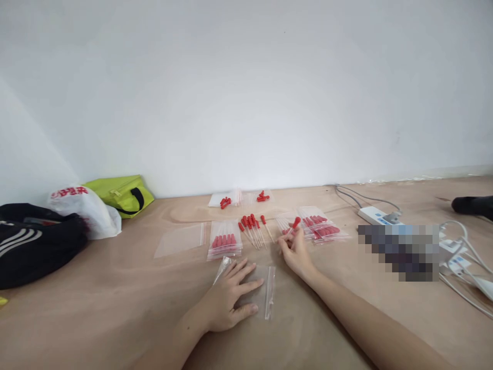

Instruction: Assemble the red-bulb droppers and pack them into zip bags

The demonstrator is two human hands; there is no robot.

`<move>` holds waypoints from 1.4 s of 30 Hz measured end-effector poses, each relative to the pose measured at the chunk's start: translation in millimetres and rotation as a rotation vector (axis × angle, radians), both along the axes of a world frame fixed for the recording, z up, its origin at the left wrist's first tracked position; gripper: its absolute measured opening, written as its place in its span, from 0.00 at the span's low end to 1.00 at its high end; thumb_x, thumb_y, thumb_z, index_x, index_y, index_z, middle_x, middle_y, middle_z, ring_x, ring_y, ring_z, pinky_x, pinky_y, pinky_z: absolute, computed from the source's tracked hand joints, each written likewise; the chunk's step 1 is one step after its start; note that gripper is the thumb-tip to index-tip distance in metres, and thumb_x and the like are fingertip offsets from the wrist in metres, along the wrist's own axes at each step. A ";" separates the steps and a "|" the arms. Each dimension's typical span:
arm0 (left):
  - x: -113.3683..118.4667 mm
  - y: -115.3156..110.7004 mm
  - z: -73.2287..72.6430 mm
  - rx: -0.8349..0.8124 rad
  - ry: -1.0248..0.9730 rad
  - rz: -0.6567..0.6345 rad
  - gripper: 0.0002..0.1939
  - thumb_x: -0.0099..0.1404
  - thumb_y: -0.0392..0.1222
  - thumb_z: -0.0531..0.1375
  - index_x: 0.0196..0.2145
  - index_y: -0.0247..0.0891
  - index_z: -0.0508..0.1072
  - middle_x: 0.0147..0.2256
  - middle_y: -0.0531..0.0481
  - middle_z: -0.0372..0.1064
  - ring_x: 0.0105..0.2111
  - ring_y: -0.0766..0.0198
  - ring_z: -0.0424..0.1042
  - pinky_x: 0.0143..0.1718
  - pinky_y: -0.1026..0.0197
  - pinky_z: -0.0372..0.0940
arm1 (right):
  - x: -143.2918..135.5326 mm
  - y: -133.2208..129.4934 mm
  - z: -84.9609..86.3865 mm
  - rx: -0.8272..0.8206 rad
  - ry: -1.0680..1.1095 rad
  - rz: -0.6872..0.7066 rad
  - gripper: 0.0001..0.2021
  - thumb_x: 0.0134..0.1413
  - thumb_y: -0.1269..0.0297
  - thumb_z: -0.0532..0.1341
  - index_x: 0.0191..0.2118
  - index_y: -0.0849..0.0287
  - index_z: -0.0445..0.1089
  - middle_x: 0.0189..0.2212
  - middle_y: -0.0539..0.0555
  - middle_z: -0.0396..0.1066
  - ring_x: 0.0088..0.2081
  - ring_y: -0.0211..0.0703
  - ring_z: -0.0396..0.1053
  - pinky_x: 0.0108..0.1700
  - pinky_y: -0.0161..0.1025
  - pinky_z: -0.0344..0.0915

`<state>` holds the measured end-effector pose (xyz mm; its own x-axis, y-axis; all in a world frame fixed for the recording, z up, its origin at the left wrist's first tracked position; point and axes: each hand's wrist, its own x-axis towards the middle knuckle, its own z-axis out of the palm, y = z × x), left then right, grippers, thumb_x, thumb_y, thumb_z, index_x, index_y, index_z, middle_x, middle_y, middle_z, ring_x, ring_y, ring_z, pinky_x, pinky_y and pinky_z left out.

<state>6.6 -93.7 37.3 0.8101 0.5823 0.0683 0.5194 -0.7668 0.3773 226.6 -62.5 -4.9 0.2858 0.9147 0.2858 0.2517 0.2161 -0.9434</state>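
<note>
My left hand lies flat with spread fingers on a clear zip-lock bag. My right hand pinches a dropper with a red bulb, bulb pointing up. Between the hands and the wall, several loose red-bulbed droppers lie in a bunch, with a single dropper just to their right. A zip bag of red-bulbed droppers sits left of the bunch. More filled bags overlap beyond my right hand. An unfilled clear bag lies flat at the left.
Red bulbs and more red bulbs rest on bags near the wall. At left are a black bag, a white plastic bag and a lime-green bag. Power strips with cables and a black object stand right.
</note>
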 end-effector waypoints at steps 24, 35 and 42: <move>0.0 3.8 -1.4 0.051 0.082 0.016 0.23 0.61 0.43 0.55 0.54 0.52 0.58 0.58 0.50 0.51 0.58 0.52 0.47 0.55 0.39 0.43 | 25.0 -47.0 3.4 -0.034 0.282 0.099 0.29 0.47 0.52 0.57 0.53 0.52 0.46 0.23 0.43 0.56 0.20 0.34 0.62 0.22 0.33 0.60; 1.0 3.4 -0.4 0.025 0.104 0.030 0.23 0.61 0.42 0.54 0.54 0.52 0.58 0.58 0.50 0.50 0.58 0.52 0.46 0.56 0.39 0.41 | 24.1 -45.8 1.8 -0.008 0.244 0.116 0.27 0.49 0.52 0.56 0.52 0.53 0.46 0.24 0.45 0.56 0.21 0.35 0.62 0.23 0.35 0.62; 1.1 3.9 -0.6 -0.002 0.111 0.028 0.23 0.61 0.44 0.54 0.54 0.51 0.58 0.58 0.50 0.49 0.59 0.53 0.45 0.57 0.40 0.39 | 24.5 -44.5 -1.7 0.001 0.299 0.151 0.25 0.49 0.50 0.56 0.50 0.54 0.49 0.23 0.45 0.60 0.24 0.37 0.65 0.27 0.37 0.64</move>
<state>7.7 -89.8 36.7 0.7960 0.6050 -0.0221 0.5794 -0.7507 0.3175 251.1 -107.0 -6.5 0.2184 0.9528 0.2107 -0.0708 0.2308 -0.9704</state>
